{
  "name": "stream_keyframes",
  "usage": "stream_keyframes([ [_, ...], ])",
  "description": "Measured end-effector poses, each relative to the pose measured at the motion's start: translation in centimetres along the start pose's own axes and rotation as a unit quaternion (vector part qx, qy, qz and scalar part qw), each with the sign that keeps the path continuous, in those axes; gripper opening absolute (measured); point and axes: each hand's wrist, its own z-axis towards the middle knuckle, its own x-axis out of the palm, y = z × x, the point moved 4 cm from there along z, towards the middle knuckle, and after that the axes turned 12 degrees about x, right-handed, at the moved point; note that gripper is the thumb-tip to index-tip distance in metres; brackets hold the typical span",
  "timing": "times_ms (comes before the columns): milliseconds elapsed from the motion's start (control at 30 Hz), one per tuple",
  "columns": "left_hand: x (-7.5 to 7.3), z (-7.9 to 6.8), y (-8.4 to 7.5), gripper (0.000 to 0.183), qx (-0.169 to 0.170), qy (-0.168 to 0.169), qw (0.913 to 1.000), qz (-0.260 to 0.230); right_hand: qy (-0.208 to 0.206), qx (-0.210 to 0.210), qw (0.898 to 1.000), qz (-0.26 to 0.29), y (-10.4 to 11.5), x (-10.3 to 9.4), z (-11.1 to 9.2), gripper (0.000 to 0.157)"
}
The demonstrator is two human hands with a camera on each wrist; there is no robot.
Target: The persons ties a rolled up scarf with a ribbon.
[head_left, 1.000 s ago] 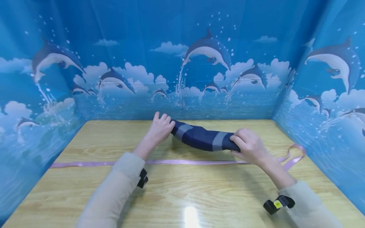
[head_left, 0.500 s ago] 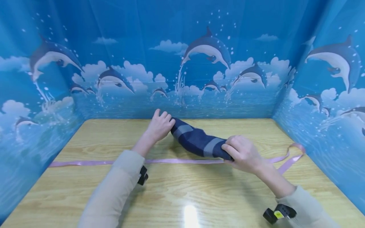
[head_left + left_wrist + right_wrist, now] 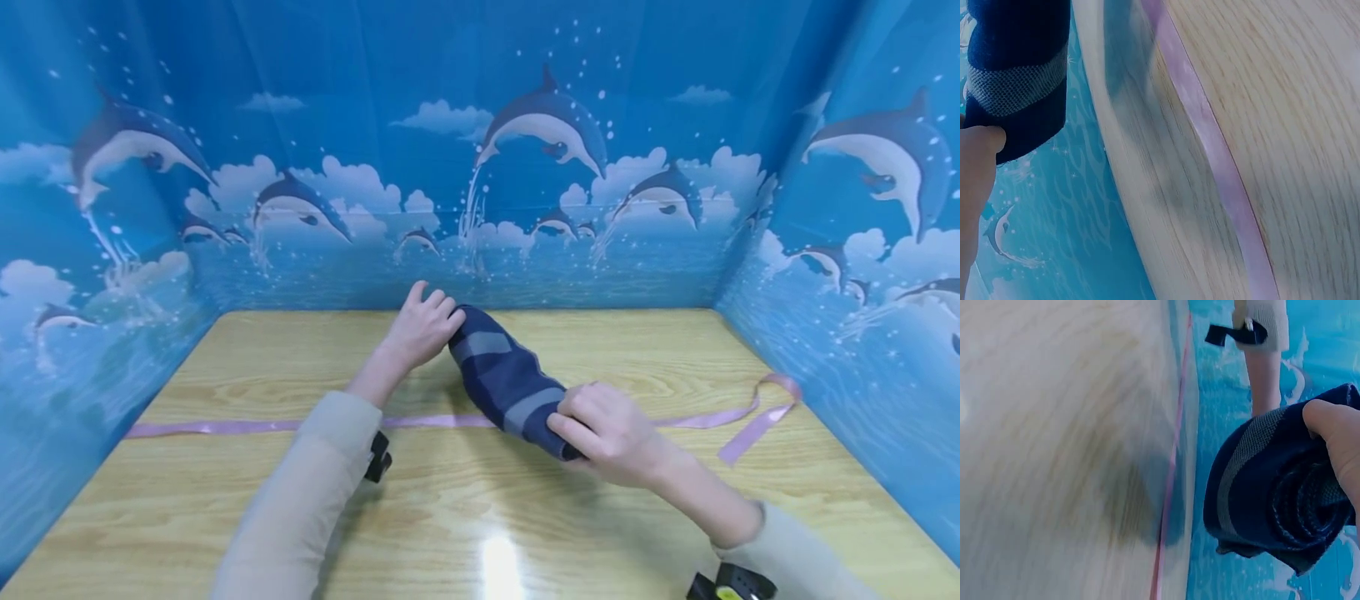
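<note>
A rolled navy knit cloth (image 3: 504, 371) with two grey bands is held between my two hands above the table, slanting from far left to near right. My left hand (image 3: 423, 327) pinches its far end; the left wrist view shows the thumb (image 3: 988, 139) pressed on the dark edge beside a grey band. Around the near end, the fingers of my right hand (image 3: 611, 433) are curled. Coiled layers of the cloth (image 3: 1260, 487) show at that end in the right wrist view, where a loose corner hangs below. A lilac ribbon (image 3: 240, 427) lies across the table, passing beneath the roll.
The wooden table (image 3: 300, 517) meets a blue dolphin-print curtain (image 3: 360, 275) at its back and sides. At the right, the ribbon bends into a raised loop (image 3: 783, 385) near the table edge. A strapped camera (image 3: 378, 458) sits at the left wrist.
My right hand has swung its end of the rolled cloth toward the front and left, so the roll now slants more steeply. My left hand has stayed almost in place, still gripping.
</note>
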Motion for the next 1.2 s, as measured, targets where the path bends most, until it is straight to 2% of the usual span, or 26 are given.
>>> stream_keyframes([
  [67, -0.1, 0.2, -0.1, 0.013, 0.010, -0.004, 0.9999, -0.001, 0.001, 0.000, 1.000, 0.005, 0.5, 0.2, 0.3, 0.014],
  [300, -0.6, 0.7, -0.5, 0.015, 0.048, -0.024, 0.9985, 0.005, 0.046, 0.014, 0.999, 0.020, 2.2, 1.0, 0.9, 0.018],
  [500, -0.3, 0.7, -0.7, 0.014, 0.060, -0.032, 0.9976, 0.011, 0.080, 0.046, 0.996, 0.018, 3.7, 1.7, 1.5, 0.028],
  [667, -0.2, 0.6, -1.1, 0.014, 0.069, -0.055, 0.9961, 0.009, 0.107, 0.065, 0.992, 0.023, 4.8, 2.3, 1.9, 0.029],
  [833, -0.3, 0.8, -1.3, 0.015, 0.067, -0.074, 0.9949, 0.009, 0.134, 0.077, 0.988, 0.021, 5.4, 2.8, 2.3, 0.035],
  [1067, -0.3, 1.0, -1.5, 0.018, 0.056, -0.076, 0.9952, 0.025, 0.146, 0.066, 0.987, -0.001, 6.4, 4.0, 2.9, 0.024],
  [1200, -0.3, 0.9, -1.6, 0.018, 0.052, -0.072, 0.9955, 0.032, 0.146, 0.063, 0.987, -0.007, 6.7, 4.4, 3.1, 0.023],
])
